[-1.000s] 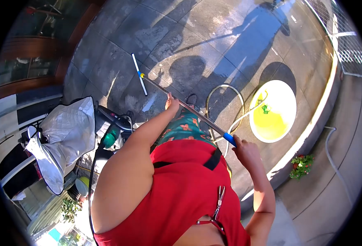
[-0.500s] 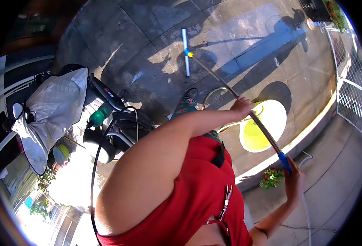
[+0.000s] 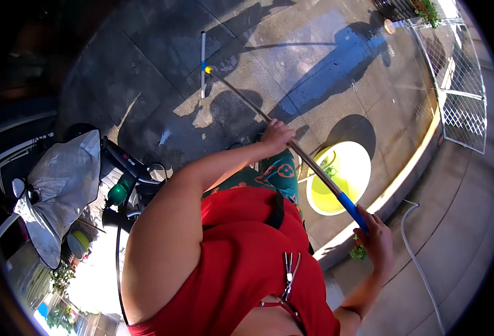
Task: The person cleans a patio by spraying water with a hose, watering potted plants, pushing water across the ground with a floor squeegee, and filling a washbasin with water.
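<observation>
A long-handled squeegee (image 3: pixel 203 81) rests its thin pale bar on the wet paving, far from my body. Its blue and yellow joint connects to a metal pole that slants back toward my right side. My left hand (image 3: pixel 276 138) is wrapped round the middle of the pole. At the near end, my right hand (image 3: pixel 377 242) holds the blue grip (image 3: pixel 352 210), with its fingers partly hidden. A round yellow-green basin (image 3: pixel 364 162) stands under the pole, with something green inside that I cannot make out.
To the left are a dark machine (image 3: pixel 125 161) and a silver quilted cover (image 3: pixel 70 179). A low curb (image 3: pixel 392 193) curves along the right, near a chain-link gate (image 3: pixel 464 106). A pale hose (image 3: pixel 412 246) lies beyond it. Flowerpots stand at the upper right.
The view has shifted, and the basin and gate appear farther left. The squeegee bar has slid left and outward over the paving. Both hands have moved left in view, still on the pole.
</observation>
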Tool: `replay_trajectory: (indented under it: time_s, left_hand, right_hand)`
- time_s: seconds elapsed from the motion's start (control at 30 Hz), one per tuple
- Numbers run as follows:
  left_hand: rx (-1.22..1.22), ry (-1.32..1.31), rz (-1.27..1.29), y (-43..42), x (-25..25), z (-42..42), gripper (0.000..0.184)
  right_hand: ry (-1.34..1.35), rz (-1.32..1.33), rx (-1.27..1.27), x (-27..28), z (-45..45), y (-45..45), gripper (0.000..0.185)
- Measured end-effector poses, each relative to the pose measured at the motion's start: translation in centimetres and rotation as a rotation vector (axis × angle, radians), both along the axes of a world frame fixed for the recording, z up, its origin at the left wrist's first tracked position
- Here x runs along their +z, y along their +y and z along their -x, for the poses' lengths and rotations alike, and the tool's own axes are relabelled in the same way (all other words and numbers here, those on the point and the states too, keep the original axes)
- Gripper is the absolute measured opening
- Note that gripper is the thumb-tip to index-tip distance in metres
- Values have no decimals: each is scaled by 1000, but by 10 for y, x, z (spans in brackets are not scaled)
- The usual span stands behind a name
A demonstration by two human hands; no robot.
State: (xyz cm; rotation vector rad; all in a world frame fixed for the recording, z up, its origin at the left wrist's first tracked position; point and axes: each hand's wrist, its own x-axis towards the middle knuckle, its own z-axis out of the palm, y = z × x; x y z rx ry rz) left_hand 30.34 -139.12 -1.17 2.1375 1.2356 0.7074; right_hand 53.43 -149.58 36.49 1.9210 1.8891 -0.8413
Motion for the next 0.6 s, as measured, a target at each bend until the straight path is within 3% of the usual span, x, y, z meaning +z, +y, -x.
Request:
replay_trajectory:
  time_s: [0.07,0.17,0.2,0.3,0.43,0.53,0.6]
  left_hand:
    - [134,190,136,7,-20,64,16]
    - [371,339,130,18,-61,140,25]
    - [383,484,197,24,-77,159,18]
    - [546,558,426,59,-86,179,24]
    - [400,512,305,118,-76,91,29]
    - [219,321,221,177,-64,-58,24]
    - [23,210,330,219,-11,-169,13]
  right_hand:
    - [23,-20,76,-38,2,27,54]
    - [167,-143,233,-110,34,90,46]
    - [219,-194,282,-134,43,109,43]
    - [370,-331,404,-166,52,168,39]
    - [334,-333,259,-137,-24,225,30]
    - [225,-380,-33,-79,-131,258,22]
    - [44,-425,-182,-31,-198,260,23]
